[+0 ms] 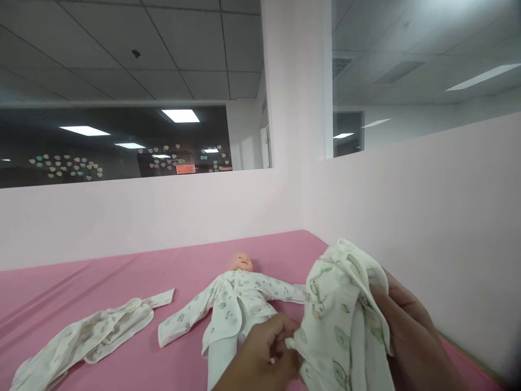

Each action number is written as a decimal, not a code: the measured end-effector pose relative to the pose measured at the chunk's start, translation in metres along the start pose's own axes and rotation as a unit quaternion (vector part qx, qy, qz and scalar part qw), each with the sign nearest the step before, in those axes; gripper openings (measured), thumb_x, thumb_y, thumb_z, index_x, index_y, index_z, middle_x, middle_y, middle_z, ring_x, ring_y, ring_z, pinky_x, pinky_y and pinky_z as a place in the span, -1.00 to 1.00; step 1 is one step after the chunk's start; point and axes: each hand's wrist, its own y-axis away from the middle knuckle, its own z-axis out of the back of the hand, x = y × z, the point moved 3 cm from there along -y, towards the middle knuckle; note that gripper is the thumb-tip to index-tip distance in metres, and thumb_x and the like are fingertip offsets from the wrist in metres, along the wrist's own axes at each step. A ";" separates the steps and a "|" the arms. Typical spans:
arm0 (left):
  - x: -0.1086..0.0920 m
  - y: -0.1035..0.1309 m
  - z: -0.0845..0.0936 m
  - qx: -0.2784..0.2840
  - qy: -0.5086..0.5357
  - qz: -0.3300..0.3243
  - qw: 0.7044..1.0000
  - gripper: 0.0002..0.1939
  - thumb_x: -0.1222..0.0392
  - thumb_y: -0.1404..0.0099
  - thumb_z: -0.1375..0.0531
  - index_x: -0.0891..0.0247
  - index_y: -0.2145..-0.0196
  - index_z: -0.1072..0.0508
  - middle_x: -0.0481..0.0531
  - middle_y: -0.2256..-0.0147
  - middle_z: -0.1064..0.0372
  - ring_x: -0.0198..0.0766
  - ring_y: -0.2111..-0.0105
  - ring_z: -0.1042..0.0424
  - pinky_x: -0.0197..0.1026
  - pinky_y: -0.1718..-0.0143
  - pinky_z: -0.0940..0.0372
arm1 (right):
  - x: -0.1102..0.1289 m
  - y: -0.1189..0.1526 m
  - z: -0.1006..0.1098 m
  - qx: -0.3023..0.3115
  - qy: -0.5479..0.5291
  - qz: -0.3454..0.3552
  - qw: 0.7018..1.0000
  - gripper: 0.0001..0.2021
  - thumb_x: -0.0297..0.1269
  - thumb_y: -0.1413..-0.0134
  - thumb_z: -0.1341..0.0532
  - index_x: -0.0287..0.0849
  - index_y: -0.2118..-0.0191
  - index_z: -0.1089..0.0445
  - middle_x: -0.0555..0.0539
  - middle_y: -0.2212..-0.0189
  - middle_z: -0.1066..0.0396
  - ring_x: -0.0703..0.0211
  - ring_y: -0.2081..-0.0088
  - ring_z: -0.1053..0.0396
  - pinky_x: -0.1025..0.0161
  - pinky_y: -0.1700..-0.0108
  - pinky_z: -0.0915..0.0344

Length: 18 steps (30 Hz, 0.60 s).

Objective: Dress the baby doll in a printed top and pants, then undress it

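Observation:
A small white baby garment (pixel 340 320) with green prints is held up in front of me on the right. My left hand (pixel 271 353) pinches its lower left edge between thumb and fingers. Around its right side my right hand (pixel 411 326) grips the cloth, with some fingers hidden behind it. Just beyond lies a baby doll (pixel 241 262) on its back, dressed in a printed white top (pixel 228 309) with the sleeves spread out and white pants (pixel 222 358). The doll's lower body is partly hidden by my left hand.
Another printed white baby garment (pixel 89 331) lies loosely bunched at the left on the pink sheet (pixel 183 271). White walls (pixel 427 212) rise behind and to the right of the bed. Windows (pixel 183 138) sit above them.

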 end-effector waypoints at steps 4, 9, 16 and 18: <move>-0.007 0.015 0.000 -0.029 0.177 0.035 0.983 -0.91 0.20 -0.09 -0.16 0.27 0.43 -0.37 -0.08 0.49 -0.28 -0.35 0.46 -0.25 -0.31 0.33 -0.16 | -0.004 0.004 -0.001 0.003 0.029 -0.022 0.999 -0.56 0.09 -0.19 -0.10 -0.11 0.00 -0.37 -0.14 0.35 -0.48 0.12 0.47 -0.41 0.28 0.54 -0.31; -0.001 0.043 -0.003 -0.115 0.349 0.125 0.921 -0.89 0.14 -0.06 -0.09 0.23 0.52 -0.28 -0.07 0.61 -0.22 -0.27 0.51 -0.27 -0.20 0.31 -0.25 | -0.046 0.018 0.019 -0.022 0.230 0.085 0.969 -0.46 0.00 -0.18 -0.15 -0.04 -0.23 -0.14 -0.18 -0.14 -0.26 -0.02 -0.07 -0.34 0.17 0.12 -0.45; 0.019 0.037 -0.011 -0.110 0.353 0.161 0.915 -0.82 0.11 -0.12 -0.23 0.26 0.50 -0.35 -0.05 0.59 -0.32 -0.18 0.42 -0.41 -0.19 0.27 -0.30 | -0.049 0.062 0.015 0.253 0.310 0.212 0.892 -0.70 -0.13 -0.22 -0.16 0.00 -0.04 -0.34 -0.09 -0.04 -0.34 0.06 -0.14 -0.25 0.16 -0.12 -0.31; 0.014 0.034 -0.017 -0.084 0.375 0.159 0.909 -0.79 0.08 -0.15 -0.24 0.30 0.38 -0.43 0.00 0.51 -0.40 -0.14 0.34 -0.46 -0.17 0.21 -0.32 | -0.042 0.062 0.010 0.259 0.305 0.177 0.899 -0.80 -0.11 -0.26 -0.10 -0.06 0.15 -0.38 -0.06 0.18 -0.41 0.13 0.09 -0.37 0.25 0.06 -0.37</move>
